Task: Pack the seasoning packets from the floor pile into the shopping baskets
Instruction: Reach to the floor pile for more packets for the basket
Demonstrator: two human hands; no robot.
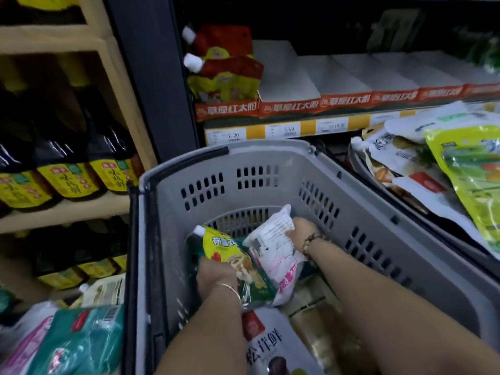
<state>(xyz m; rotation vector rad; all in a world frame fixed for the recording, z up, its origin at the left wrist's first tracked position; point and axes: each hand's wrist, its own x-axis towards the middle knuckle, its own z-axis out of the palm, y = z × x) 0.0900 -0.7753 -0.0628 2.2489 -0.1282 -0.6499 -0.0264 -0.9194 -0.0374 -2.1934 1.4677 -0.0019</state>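
A grey shopping basket fills the middle of the head view. Both my hands are deep inside it. My left hand grips a yellow-green spouted seasoning pouch with a white cap. My right hand holds the upper edge of a white packet with pink print, which leans against the pouch. A white packet with a red label lies at the basket's near end, between my forearms.
A second basket heaped with white and green packets stands to the right. More packets are piled at the lower left. Shelves of dark sauce bottles stand left, and a shelf with red pouches runs behind.
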